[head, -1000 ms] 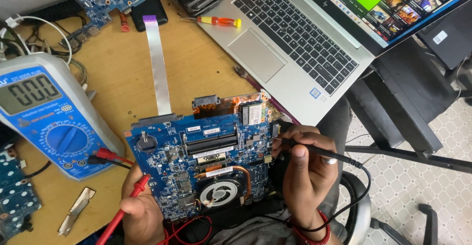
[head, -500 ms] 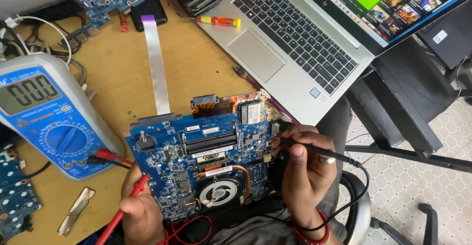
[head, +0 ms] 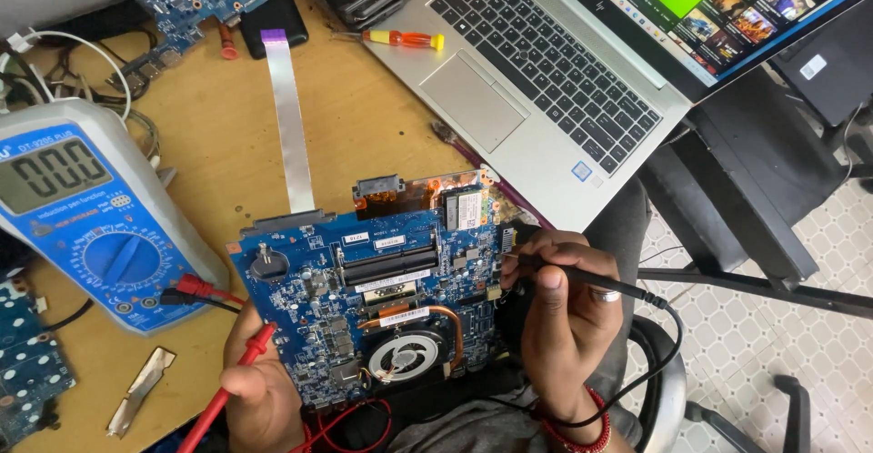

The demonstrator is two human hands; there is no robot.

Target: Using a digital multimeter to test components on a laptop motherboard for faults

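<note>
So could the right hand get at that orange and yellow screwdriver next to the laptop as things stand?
Probably not readily: the right hand grips a black probe, and the screwdriver lies across the blue board.

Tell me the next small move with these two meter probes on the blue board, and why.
Probably bring the red probe in the left hand onto the blue motherboard. The black probe in the right hand sits at the board's right edge, while the red tip looks just off the left edge.

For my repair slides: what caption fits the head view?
Left hand holds red probe, right hand black probe at blue circuit board.
</note>
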